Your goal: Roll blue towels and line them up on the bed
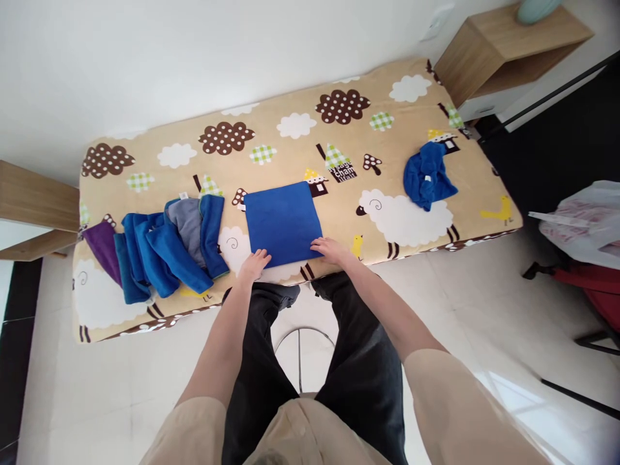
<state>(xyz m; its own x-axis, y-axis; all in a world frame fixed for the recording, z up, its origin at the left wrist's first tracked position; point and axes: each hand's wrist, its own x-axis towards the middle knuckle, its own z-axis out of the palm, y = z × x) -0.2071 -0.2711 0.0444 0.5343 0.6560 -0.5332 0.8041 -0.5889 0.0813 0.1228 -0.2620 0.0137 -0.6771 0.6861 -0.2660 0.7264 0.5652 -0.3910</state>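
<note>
A square blue cloth (283,219) with a small white tag at its left edge lies spread flat on the patterned bed cover (285,158). My left hand (255,264) is at its near left corner, fingers closed on the edge. At the near right corner, my right hand (332,250) has its fingers closed on the cloth too. To the left, several soft cloths overlap in a row: a purple cloth (104,247), blue ones (177,255) and one showing a grey side (186,223). A crumpled blue cloth (426,177) rests further right.
The low bed stands against a white wall (159,58). Wooden cabinets flank it at the right (489,55) and left (36,200). A plastic bag (586,223) sits on something red at the right. Beneath my legs is a round metal stool frame (299,355).
</note>
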